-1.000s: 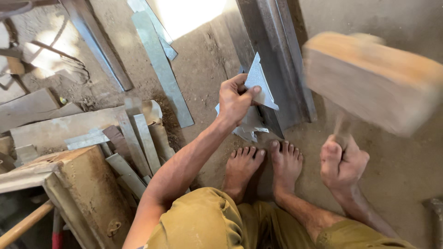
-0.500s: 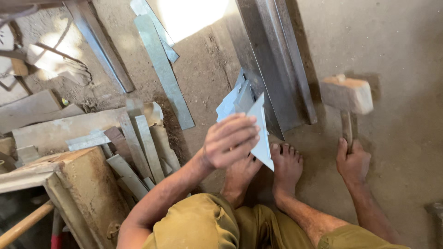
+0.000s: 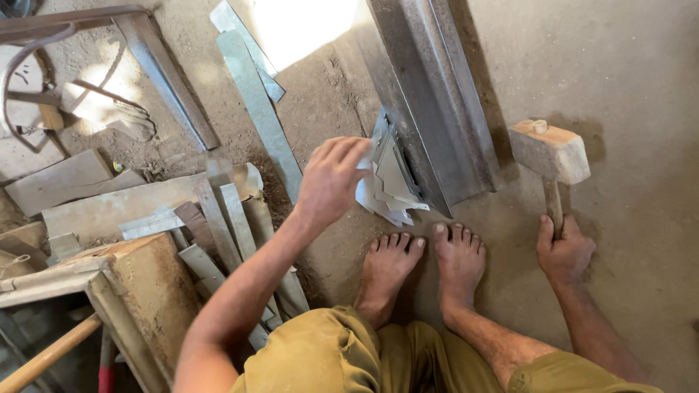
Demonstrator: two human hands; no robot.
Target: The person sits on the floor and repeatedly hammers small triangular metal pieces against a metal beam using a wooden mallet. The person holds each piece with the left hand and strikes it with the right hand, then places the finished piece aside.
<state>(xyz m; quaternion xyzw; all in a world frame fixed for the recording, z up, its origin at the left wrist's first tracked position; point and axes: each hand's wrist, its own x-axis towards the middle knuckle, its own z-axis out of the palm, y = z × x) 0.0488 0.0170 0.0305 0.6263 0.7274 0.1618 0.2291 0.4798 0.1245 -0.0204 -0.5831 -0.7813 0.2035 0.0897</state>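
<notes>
My left hand (image 3: 331, 178) reaches forward to a stack of thin triangular metal pieces (image 3: 389, 178) leaning against the left side of a long steel beam (image 3: 433, 109) on the floor; its fingertips touch the stack. My right hand (image 3: 564, 247) rests low on the floor, gripping the handle of a wooden mallet (image 3: 550, 149) whose block head stands just beyond it. My bare feet (image 3: 426, 255) are planted just in front of the stack and the beam's near end.
Several flat metal strips (image 3: 251, 94) and offcuts (image 3: 226, 211) lie on the dirt floor at left. A wooden block or bench (image 3: 138, 291) stands at lower left, with a wooden handle (image 3: 44, 356) beneath it. An angled metal frame (image 3: 156, 65) lies at upper left.
My left hand, which had lifted a triangular sheet, has moved down to the stack by the beam. The mallet has come down from mid-air and rests on the floor.
</notes>
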